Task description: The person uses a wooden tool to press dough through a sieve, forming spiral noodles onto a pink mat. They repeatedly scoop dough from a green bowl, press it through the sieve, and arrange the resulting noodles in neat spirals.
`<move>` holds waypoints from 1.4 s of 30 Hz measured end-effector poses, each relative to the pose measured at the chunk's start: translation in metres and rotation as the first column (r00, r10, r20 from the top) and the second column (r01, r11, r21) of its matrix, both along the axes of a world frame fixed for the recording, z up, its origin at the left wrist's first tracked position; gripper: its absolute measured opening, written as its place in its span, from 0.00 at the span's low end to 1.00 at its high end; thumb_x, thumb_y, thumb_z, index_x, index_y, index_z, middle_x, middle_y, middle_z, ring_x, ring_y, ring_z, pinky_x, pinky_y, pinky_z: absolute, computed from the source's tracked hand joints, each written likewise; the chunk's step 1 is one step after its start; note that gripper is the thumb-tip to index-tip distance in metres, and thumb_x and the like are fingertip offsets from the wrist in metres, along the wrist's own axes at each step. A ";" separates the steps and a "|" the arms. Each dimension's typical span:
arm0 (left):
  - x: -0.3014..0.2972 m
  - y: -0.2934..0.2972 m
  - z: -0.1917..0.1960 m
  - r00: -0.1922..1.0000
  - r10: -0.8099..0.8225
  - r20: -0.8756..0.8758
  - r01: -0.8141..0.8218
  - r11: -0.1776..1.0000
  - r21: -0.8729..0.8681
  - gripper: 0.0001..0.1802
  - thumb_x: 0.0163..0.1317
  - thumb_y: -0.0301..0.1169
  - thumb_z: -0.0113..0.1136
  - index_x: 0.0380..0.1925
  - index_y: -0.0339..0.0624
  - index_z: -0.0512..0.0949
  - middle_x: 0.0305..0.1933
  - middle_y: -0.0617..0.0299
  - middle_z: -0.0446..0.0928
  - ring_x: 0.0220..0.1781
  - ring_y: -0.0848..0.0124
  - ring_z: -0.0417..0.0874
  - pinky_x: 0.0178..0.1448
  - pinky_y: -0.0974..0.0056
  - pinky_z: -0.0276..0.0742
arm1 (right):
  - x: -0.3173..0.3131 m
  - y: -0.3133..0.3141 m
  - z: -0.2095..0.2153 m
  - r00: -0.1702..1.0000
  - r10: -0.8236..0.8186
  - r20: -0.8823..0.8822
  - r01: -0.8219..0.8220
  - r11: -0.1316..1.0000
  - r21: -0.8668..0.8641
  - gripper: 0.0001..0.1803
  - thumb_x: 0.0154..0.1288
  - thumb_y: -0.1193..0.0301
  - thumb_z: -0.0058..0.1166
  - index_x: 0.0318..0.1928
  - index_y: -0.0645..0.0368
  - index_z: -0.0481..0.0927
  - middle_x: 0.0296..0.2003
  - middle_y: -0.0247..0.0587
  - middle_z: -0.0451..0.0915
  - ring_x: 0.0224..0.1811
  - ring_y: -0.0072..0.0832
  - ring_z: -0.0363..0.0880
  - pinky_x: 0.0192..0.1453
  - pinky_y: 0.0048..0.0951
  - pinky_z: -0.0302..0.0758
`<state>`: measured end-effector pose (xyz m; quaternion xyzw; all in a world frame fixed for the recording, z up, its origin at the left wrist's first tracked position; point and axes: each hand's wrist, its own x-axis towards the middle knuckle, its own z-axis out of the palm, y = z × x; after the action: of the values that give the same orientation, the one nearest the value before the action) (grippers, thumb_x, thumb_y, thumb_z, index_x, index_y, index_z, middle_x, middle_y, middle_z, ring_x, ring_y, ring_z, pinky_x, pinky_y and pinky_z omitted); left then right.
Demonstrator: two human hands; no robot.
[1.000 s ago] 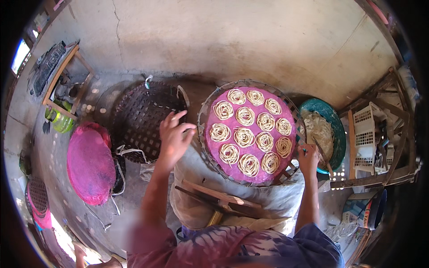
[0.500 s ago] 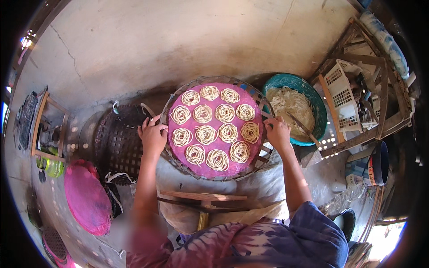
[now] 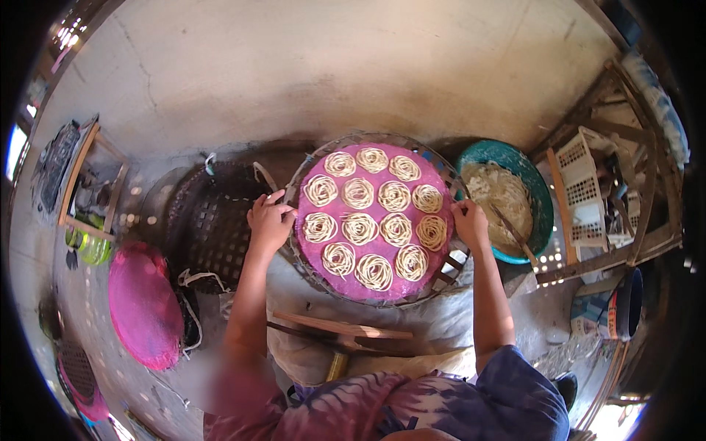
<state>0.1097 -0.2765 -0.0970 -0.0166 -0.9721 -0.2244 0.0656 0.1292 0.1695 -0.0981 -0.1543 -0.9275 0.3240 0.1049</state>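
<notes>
In front of me a pink round mat (image 3: 340,290) lies on a woven basket (image 3: 316,158) with an openwork rim. Several coiled nests of pale noodle strands (image 3: 359,228) are spread over it in rows. At its left edge, my left hand (image 3: 271,222) is closed with thumb and fingertips on the mat's rim. Opposite it, my right hand (image 3: 471,223) pinches the right edge, close to the basket's border. Just beyond the right hand stands a green basin (image 3: 542,202) of pale doughy mixture (image 3: 494,192), a wooden stick (image 3: 515,234) leaning in it.
Left of the basket sits a dark woven basket (image 3: 209,220), with another pink round mat (image 3: 143,309) nearer me. A wooden bar (image 3: 346,325) crosses close to my body. On the right are a wooden rack (image 3: 643,220), a white plastic crate (image 3: 581,191) and a bucket (image 3: 607,305).
The whole view has shifted, so the scene sits farther right and slightly lower in the picture. Both hands keep their places at the mat's edges, and the noodle nests lie as before.
</notes>
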 end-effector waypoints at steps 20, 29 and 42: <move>0.007 0.024 0.035 0.966 -0.101 -0.237 0.166 0.947 0.275 0.09 0.65 0.32 0.55 0.34 0.37 0.77 0.33 0.47 0.82 0.38 0.48 0.83 0.43 0.49 0.77 | -0.011 -0.010 0.053 0.993 0.114 0.018 -0.105 0.962 -0.251 0.15 0.65 0.71 0.59 0.47 0.71 0.82 0.35 0.40 0.84 0.36 0.21 0.79 0.42 0.25 0.75; 0.022 -0.121 0.116 0.914 0.107 -0.390 0.044 0.932 0.359 0.06 0.65 0.30 0.59 0.37 0.40 0.78 0.34 0.46 0.81 0.36 0.49 0.83 0.39 0.52 0.77 | -0.054 -0.142 0.199 0.854 0.494 -0.166 -0.519 0.834 -0.187 0.11 0.67 0.71 0.58 0.44 0.69 0.82 0.35 0.34 0.82 0.37 0.18 0.76 0.44 0.21 0.73; -0.023 -0.349 -0.035 0.866 0.461 -0.192 -0.486 0.688 -0.538 0.06 0.61 0.31 0.56 0.36 0.51 0.81 0.34 0.60 0.85 0.44 0.62 0.84 0.52 0.51 0.67 | -0.147 -0.446 -0.032 0.651 0.758 0.036 -0.759 0.649 0.046 0.10 0.53 0.70 0.64 0.33 0.65 0.86 0.30 0.49 0.86 0.33 0.37 0.87 0.41 0.33 0.81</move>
<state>0.0865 -0.6252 -0.1317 0.2111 -0.9630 0.1017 0.1333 -0.0179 -0.2764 -0.1301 0.2483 -0.9166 0.3106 -0.0419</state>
